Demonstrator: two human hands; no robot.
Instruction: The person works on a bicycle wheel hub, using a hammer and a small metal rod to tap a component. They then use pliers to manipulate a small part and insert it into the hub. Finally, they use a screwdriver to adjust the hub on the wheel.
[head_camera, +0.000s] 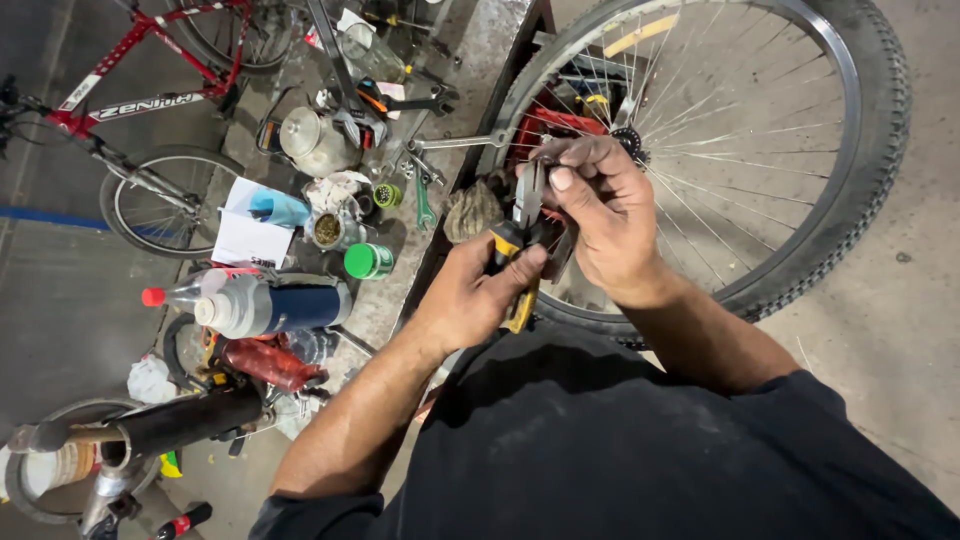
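1. The left hand (470, 295) is wrapped tight round the yellow-and-black grips of a pair of pliers (520, 240), squeezing them; the metal nose points up and away, toward the wheel.
2. The right hand (605, 215) is curled over the plier nose from the right, thumb pressed flat beside it and fingers folded down. It pinches something small at the tip, but the piece is hidden by the fingers and I cannot tell what it is.
3. Both hands meet just in front of a bicycle wheel (800, 160), which stands upright on the far right with tyre on and spokes in place. A small sprocket (628, 143) at the hub shows just above the right knuckles.
4. Judging by this, the job is midway: the pliers are clamped and at work, nothing has been set down, and the wheel looks whole.
5. On the left, the counter (480, 60) holds a loose spanner (424, 205), a green cap (368, 261), a metal kettle (312, 140) and a white-and-blue bottle (270, 306), all untouched.
6. A red bicycle (140, 95) stands at the far left, well apart from the hands.
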